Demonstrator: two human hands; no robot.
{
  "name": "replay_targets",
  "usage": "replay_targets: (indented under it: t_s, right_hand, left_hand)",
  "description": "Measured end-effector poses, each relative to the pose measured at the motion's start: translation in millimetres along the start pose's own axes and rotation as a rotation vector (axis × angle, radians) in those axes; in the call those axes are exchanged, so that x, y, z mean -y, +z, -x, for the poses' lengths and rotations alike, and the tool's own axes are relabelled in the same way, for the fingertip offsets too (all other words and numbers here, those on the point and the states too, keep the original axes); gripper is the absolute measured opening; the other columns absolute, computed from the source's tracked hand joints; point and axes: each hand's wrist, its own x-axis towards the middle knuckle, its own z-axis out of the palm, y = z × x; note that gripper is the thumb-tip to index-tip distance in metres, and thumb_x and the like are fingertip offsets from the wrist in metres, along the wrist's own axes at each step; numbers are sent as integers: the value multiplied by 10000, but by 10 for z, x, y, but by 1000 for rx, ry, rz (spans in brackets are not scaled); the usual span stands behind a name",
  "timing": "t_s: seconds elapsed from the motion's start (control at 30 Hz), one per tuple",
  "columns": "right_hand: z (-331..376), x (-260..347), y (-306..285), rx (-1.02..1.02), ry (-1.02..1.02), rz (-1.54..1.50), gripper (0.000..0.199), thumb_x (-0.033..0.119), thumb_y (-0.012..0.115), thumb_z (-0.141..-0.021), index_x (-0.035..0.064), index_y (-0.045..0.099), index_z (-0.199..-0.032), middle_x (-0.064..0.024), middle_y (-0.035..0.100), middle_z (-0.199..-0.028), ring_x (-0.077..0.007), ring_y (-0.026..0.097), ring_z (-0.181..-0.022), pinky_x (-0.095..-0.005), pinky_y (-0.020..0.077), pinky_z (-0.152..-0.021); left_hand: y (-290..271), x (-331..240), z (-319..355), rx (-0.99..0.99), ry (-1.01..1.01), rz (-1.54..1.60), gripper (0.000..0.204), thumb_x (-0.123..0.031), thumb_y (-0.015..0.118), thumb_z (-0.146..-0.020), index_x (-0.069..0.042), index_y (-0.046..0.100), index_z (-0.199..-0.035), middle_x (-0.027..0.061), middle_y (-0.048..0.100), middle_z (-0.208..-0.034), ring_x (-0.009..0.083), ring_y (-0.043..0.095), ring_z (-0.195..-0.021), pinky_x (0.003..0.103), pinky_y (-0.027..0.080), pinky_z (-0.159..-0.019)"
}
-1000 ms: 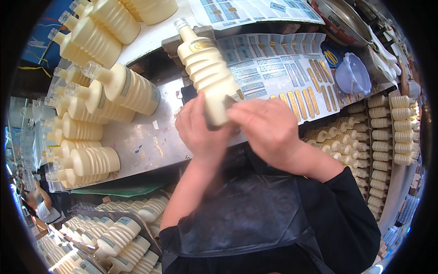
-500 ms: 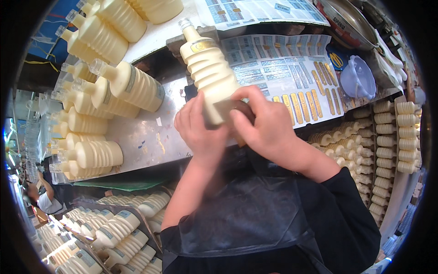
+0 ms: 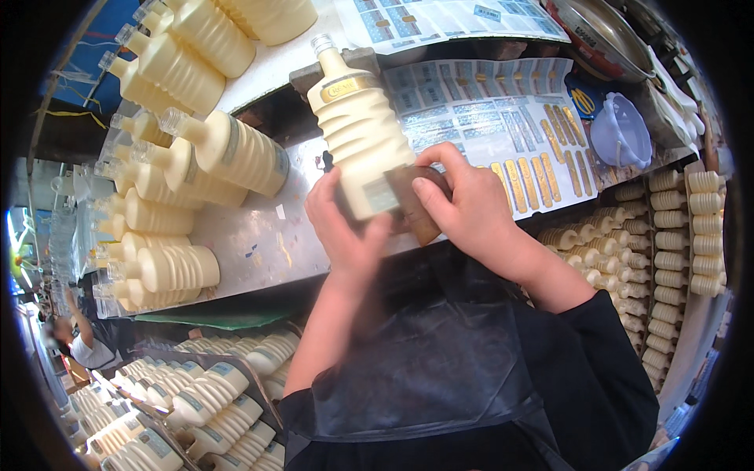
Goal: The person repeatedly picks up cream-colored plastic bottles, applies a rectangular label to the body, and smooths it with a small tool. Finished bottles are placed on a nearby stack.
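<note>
A cream bottle (image 3: 360,133) with spiral ridges and a clear neck lies tilted in front of me, its neck pointing away. A gold label (image 3: 349,87) crosses its shoulder, and a pale label (image 3: 382,196) sits near its base. My left hand (image 3: 343,224), partly blurred, is wrapped round the base end from the left and below. In my right hand (image 3: 471,200) a flat brown pad (image 3: 414,202) is pinched between thumb and fingers. The pad lies against the bottle's lower right side, at the edge of the pale label. Its material cannot be made out.
Beyond my right hand lies a sheet of gold and blue labels (image 3: 503,161), with a lilac bucket (image 3: 620,132) beside it. Cream bottles (image 3: 236,149) crowd the metal table (image 3: 243,243) at left. Racks of bottles (image 3: 212,392) stand below on both sides. Another person (image 3: 82,337) is at far left.
The brown pad has moved down and right, uncovering the pale label near the base. The bottle has turned slightly, showing more of its gold label. My left fingers have shifted lower.
</note>
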Motion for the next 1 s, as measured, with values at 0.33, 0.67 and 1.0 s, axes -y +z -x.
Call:
replay_targets:
  t_s: [0.33, 0.67, 1.0]
  right_hand:
    - [137, -498, 214, -23, 194, -123, 214, 204, 651, -995, 67, 603, -1153, -57, 575, -557, -136, 550, -499, -326, 392, -507]
    - [83, 112, 214, 81, -103, -75, 246, 129, 658, -954, 70, 584, -1181, -101, 601, -598, -249, 613, -508, -361, 451, -514]
    - [130, -463, 189, -75, 72, -72, 222, 134, 651, -985, 86, 627, -1200, -99, 634, -675, -193, 619, -571, -357, 465, -568]
  left_hand:
    - [152, -8, -88, -124, -413, 565, 459, -216, 517, -1051, 17, 340, -1405, 189, 455, -1372, 241, 461, -1269, 387, 356, -1126]
    - [165, 104, -42, -126, -362, 223, 503, -275, 533, -1039, 44, 391, -1401, 197, 433, -1390, 258, 440, -1291, 407, 342, -1139]
    - [136, 23, -29, -85, -472, 519, 485, -303, 430, -1109, 15, 363, -1469, 150, 428, -1448, 220, 418, -1341, 365, 314, -1163]
